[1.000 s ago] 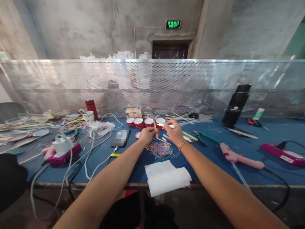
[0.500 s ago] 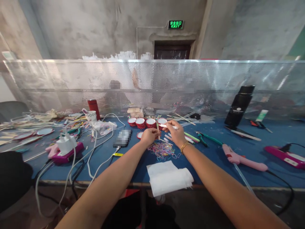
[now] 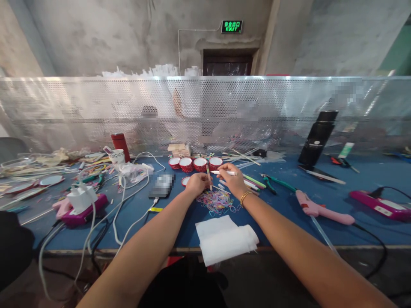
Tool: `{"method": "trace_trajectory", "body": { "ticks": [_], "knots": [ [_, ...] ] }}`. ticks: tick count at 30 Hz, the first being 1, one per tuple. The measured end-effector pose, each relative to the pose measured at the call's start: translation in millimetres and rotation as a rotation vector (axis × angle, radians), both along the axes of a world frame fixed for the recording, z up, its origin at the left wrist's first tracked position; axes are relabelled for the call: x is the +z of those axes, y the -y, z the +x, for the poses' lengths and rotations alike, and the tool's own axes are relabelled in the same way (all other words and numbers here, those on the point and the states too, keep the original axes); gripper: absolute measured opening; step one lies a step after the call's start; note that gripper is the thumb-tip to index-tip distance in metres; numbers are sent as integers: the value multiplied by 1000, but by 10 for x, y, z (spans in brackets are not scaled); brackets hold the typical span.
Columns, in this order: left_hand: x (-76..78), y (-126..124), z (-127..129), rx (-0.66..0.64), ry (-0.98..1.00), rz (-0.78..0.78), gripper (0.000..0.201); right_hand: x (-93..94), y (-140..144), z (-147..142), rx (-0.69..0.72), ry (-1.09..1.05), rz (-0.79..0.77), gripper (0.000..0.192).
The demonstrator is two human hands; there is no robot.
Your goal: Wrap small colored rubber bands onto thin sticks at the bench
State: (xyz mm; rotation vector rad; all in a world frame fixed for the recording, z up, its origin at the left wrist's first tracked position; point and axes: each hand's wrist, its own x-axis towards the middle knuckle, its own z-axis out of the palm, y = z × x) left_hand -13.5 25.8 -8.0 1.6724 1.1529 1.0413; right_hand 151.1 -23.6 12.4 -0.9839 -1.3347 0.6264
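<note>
Above a pile of rubber bands (image 3: 217, 201) on a blue bench (image 3: 282, 201), the left hand (image 3: 196, 184) pinches an upright stick (image 3: 208, 176) and the right hand (image 3: 235, 179) pinches a white stick (image 3: 224, 172); a loose pinch could drop either among nearby clutter.

A pink glue gun (image 3: 323, 209) lies beside green pliers (image 3: 276, 182).

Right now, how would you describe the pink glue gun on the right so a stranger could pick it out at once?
Start at the blue worktable and find the tall black bottle near the perforated screen. Nearer the front edge from it lies the pink glue gun, flat, with a clear stick at its rear end. Unlike the magenta device to its right, it is pale pink and long.
</note>
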Motion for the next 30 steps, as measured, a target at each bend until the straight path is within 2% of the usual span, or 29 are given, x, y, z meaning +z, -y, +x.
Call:
{"method": "trace_trajectory", "body": {
  "ticks": [4,9,13,17,24,30],
  "knots": [
    [-34,-56,-4,-32,26,-23,8,-56,-26,-18,22,-78,-53,22],
    [3,-32,0,-60,77,-53,5,-108,-67,-49,-28,-93,-27,18],
    [53,1,3,-77,138,-104,15,-138,-103,-57,-36,-127,-27,16],
    [70,-9,1,-70,91,-85,18,-152,-130,-65,3,-174,-32,17],
    [117,41,24,-54,47,-76,21,-139,-116,-68,-25,-135,-18,17],
    [100,32,22,-42,32,-61,23,-141,-108,-70,-44,22,36,19]
  ]
}}
